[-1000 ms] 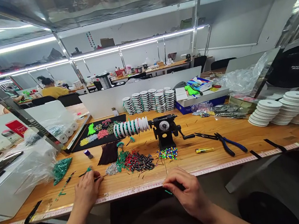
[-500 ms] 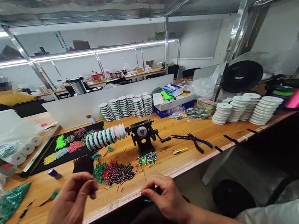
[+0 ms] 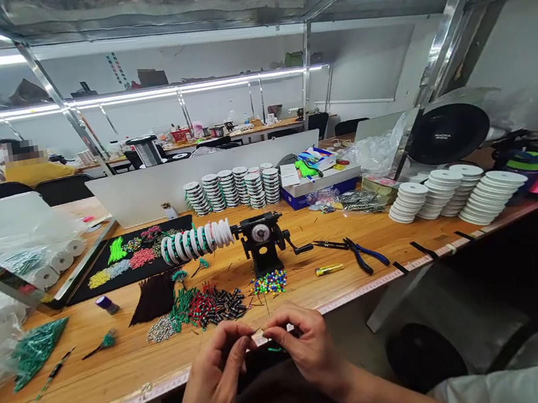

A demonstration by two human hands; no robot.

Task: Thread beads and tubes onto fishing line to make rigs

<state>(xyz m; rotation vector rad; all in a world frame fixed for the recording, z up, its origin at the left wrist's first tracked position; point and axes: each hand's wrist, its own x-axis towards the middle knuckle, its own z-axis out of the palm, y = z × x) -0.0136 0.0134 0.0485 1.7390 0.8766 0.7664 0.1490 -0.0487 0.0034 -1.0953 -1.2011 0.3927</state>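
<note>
Over the table's front edge, my left hand (image 3: 219,370) and my right hand (image 3: 304,343) meet fingertip to fingertip, both pinched. My right fingers hold a thin dark line (image 3: 267,305), part of which sticks up above them. Below those fingers hangs a small green piece (image 3: 275,349). Whatever sits in my left pinch is too small to name. Just beyond lie piles of black tube-like pieces (image 3: 230,303), red pieces (image 3: 202,306), green pieces (image 3: 183,310), silvery bits (image 3: 161,329) and colourful beads (image 3: 271,283).
A black hand-cranked winder (image 3: 263,246) carries a row of spools (image 3: 197,241). Pliers (image 3: 365,254) and a yellow cutter (image 3: 330,269) lie to the right, near stacked white spools (image 3: 493,196). A black mat (image 3: 88,292) with coloured piles and a bag of green pieces (image 3: 41,350) are left.
My left hand has moved right, from over the left of the table to my right fingertips. The silvery bits it covered now show. The view has shifted slightly.
</note>
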